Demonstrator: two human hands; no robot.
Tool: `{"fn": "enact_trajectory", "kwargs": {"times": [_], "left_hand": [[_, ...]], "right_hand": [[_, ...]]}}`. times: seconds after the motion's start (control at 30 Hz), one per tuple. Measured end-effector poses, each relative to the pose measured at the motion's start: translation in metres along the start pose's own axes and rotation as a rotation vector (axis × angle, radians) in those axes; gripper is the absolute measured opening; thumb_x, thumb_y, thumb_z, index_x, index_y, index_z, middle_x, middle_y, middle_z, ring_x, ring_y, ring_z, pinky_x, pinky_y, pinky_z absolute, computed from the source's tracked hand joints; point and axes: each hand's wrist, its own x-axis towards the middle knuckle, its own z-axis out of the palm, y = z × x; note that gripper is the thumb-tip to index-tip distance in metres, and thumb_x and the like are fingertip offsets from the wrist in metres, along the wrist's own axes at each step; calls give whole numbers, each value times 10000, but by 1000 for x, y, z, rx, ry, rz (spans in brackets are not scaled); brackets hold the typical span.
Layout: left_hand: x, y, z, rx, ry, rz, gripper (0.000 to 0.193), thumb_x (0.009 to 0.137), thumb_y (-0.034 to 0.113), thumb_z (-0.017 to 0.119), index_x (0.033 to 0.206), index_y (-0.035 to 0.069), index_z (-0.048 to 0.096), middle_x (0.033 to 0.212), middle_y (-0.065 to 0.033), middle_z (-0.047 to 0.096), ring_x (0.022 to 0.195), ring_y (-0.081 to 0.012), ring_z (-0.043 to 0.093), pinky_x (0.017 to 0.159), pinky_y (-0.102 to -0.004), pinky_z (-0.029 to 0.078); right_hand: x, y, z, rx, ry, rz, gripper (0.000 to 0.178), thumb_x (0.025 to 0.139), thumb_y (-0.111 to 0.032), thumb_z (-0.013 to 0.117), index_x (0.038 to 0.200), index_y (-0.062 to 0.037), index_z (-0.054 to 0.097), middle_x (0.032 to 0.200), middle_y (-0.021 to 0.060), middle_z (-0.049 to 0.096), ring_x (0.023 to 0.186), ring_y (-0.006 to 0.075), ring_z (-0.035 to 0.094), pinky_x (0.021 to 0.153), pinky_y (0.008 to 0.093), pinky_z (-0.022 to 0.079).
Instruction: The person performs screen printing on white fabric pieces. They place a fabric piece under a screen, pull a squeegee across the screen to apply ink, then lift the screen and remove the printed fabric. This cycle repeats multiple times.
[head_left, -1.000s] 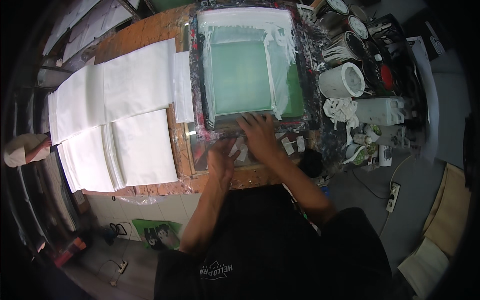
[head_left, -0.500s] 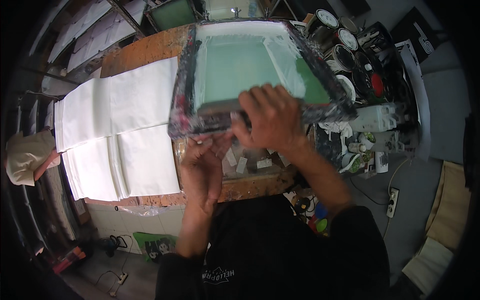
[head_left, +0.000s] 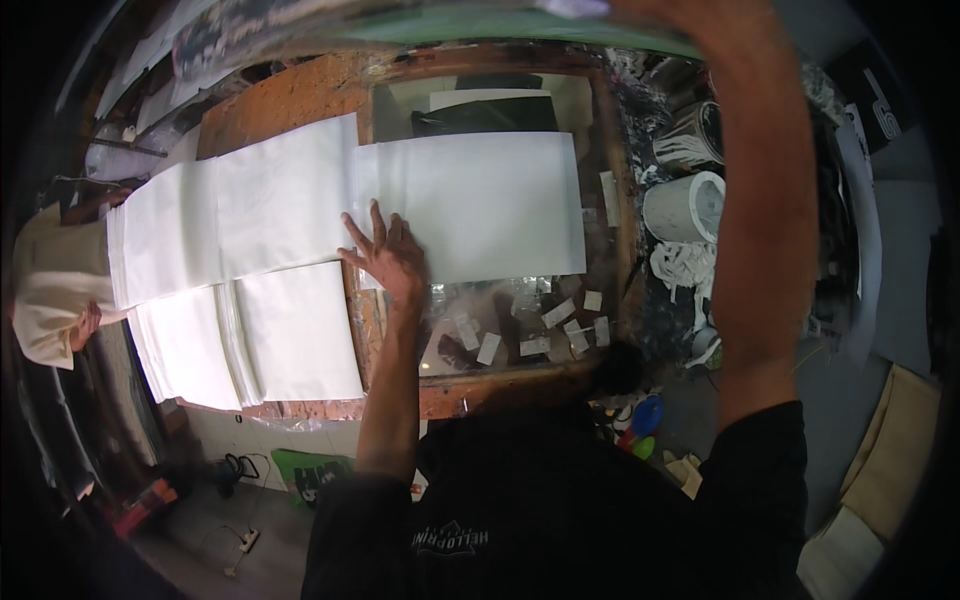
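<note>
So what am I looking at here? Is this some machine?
No machine arms: these are a person's bare hands, filmed from above by a fisheye camera worn on the head, so straight edges look bent. The left hand, fingers spread, is at the left edge of a white sheet on a wooden table. More white sheets lie stacked leftward. The right hand reaches a raised screen frame; it's mostly cut off, so its grip is unclear.

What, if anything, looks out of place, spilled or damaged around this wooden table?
Small pale rectangular pieces lie at mixed angles below the flat white rectangular sheet in the picture; a crumpled white wad, perhaps cloth, sits beside the round white bucket. Both look untidy against that smoothly laid sheet.
</note>
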Motion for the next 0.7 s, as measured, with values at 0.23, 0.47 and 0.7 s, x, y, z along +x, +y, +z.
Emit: {"fn": "enact_trajectory", "kwargs": {"times": [0.23, 0.47, 0.7], "left_hand": [[43, 22, -64, -348, 145, 16, 76, 829, 45, 749, 904, 56, 756, 1422, -173, 595, 1368, -397, 504, 1019, -410, 511], [140, -241, -196, 27, 201, -235, 126, 885, 169, 736, 986, 109, 780, 1341, -151, 659, 1142, -322, 687, 937, -378, 536], [148, -245, -186, 166, 432, 88, 261, 880, 217, 767, 1091, 78, 701, 1217, -197, 676, 1300, -404, 538, 1156, -509, 372]], "right_hand": [[43, 20, 3, -128, 290, -323, 595, 1049, -505, 414, 581, -150, 508, 509, -30, 347, 487, 107, 346, 490, 312, 371], [91, 42, -15, 69, 106, -191, 644, 1032, -592, 423, 624, -112, 554, 541, 11, 409, 527, 162, 399, 582, 354, 428], [85, 49, -13, -68, 229, -81, 819, 938, -806, 395, 540, -96, 487, 558, 16, 415, 551, 170, 409, 568, 411, 368]]}}
